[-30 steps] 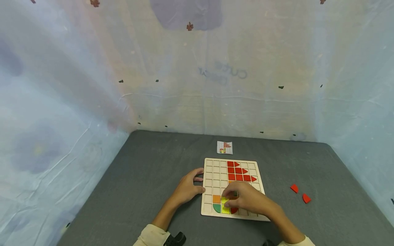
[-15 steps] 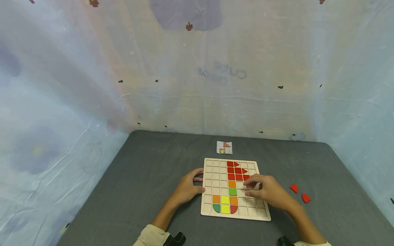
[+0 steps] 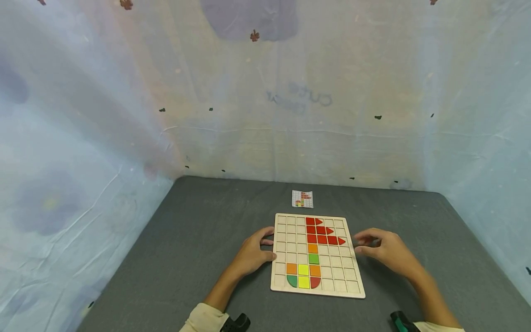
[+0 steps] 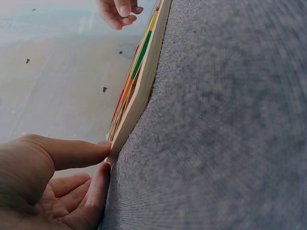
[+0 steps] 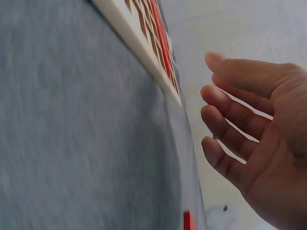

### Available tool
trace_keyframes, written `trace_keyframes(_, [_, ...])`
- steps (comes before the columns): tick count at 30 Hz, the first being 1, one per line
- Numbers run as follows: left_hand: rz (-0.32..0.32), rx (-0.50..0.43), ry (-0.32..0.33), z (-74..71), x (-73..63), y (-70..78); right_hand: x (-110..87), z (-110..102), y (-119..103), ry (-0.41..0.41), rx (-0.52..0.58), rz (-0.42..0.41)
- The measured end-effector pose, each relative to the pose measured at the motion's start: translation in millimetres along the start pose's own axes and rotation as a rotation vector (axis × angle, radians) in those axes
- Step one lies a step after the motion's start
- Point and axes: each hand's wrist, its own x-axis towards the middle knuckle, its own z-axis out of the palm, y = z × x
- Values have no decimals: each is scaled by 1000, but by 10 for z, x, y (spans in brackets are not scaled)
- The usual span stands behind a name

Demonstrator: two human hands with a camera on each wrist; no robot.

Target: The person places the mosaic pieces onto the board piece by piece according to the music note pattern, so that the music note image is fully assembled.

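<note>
A light wooden grid board lies flat, with several coloured tiles set in its cells. Red square tiles and red pointed tiles make three rows near the top. Below them are orange, green and yellow tiles, with a green rounded tile and a red rounded tile at the bottom. My left hand touches the board's left edge with thumb and fingertips. Just off the right edge hovers my right hand, its fingers loosely bent around nothing visible.
A small printed card with a coloured grid pattern lies beyond the board. Grey cloth covers the table, and patterned sheeting hangs behind. A red piece peeks in at the bottom of the right wrist view.
My right hand has moved right, off the tiles and past the board's edge. It now covers the two loose red pieces in the head view. The left hand and board stay put.
</note>
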Motion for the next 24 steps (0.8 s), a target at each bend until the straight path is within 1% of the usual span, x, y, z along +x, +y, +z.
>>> trace_keyframes(5, [-1, -7, -1, 2, -1, -13, -27, -94, 150, 44, -55, 25])
trace_keyframes(10, [-6, -15, -1, -4, -6, -32, -41, -174, 300, 69, -115, 55])
trace_keyframes(18, [-23, -27, -6, -18, -9, -12, -109, -343, 547, 60, -162, 92])
trace_keyframes(24, [-15, -15, -8, -5, -2, 3, -156, -446, 669, 46, -175, 128])
